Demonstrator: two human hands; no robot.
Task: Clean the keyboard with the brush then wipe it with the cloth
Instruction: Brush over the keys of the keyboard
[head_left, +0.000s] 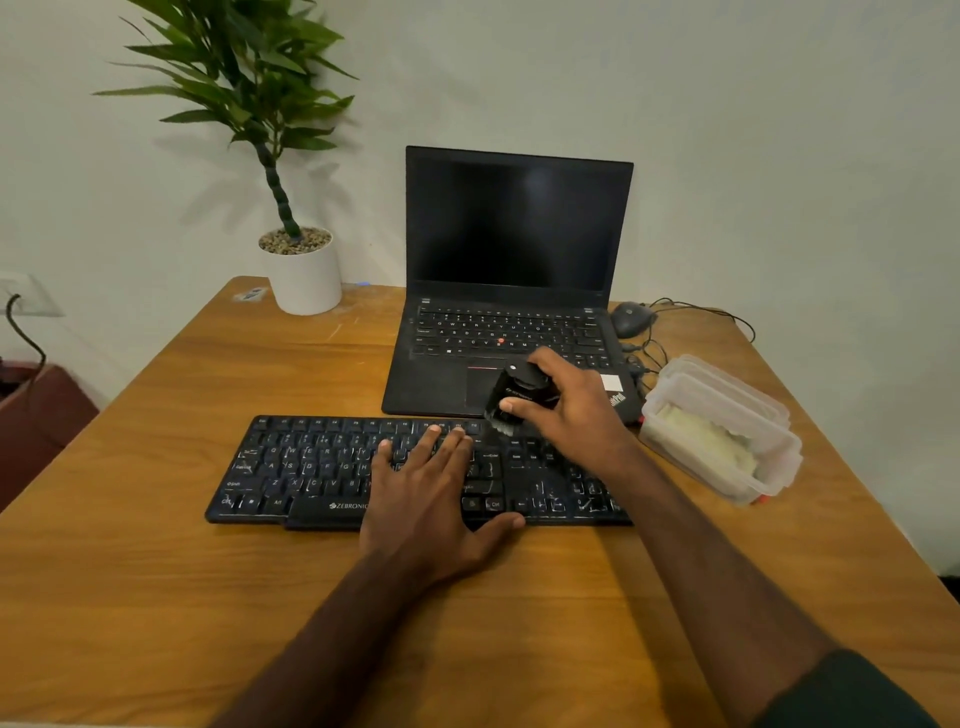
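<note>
A black keyboard (311, 467) lies across the middle of the wooden table (156, 571). My left hand (431, 499) rests flat on its keys with straight fingers, thumb at the front edge. My right hand (566, 410) grips a black brush (519, 395) with its bristles down on the keyboard's upper right part. A pale cloth (706, 436) lies inside a clear plastic container (769, 467) to the right of the keyboard.
An open black laptop (514, 249) stands right behind the keyboard. A mouse (631, 317) with cables lies at the back right. A potted plant (304, 270) stands at the back left. The table edge runs close past the container.
</note>
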